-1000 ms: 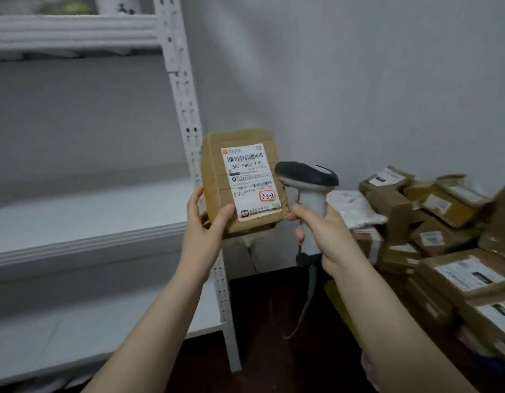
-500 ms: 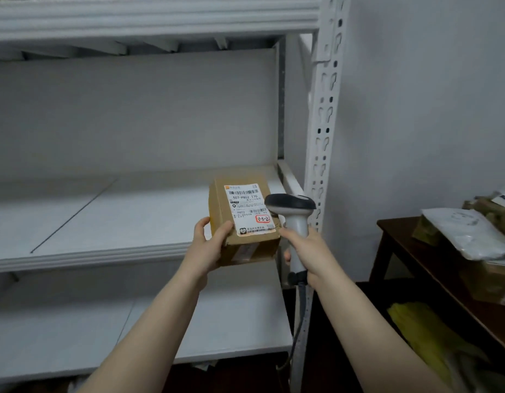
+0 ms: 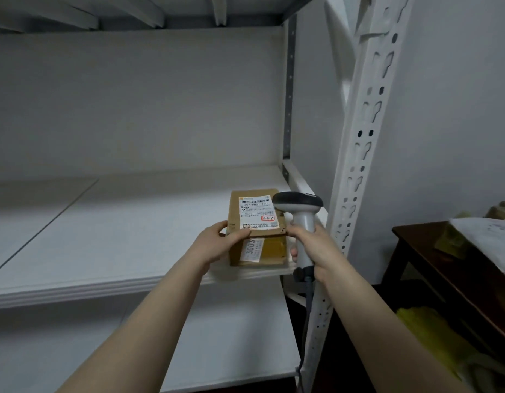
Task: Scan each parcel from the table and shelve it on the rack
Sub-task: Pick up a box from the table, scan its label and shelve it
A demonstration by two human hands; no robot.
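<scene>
My left grip (image 3: 217, 243) is curling round the near corner of the parcel (image 3: 252, 212), which is sitting at the right end of the rack shelf (image 3: 103, 236). My right grip (image 3: 318, 249) is clasping the scanner (image 3: 298, 204) by its handle, just beside.

A brown cardboard parcel (image 3: 252, 212) appeared to rest label-up at the right end of the middle shelf (image 3: 126, 222) of the white rack (image 3: 359, 165), near the front edge. The left hand (image 3: 217, 243) held its near left corner, thumb on the label. The right hand (image 3: 319, 249) gripped the handle of a grey scanner (image 3: 298, 204), whose dark head stood just beside the parcel. A dark table (image 3: 441, 268) stood at the right.
</scene>
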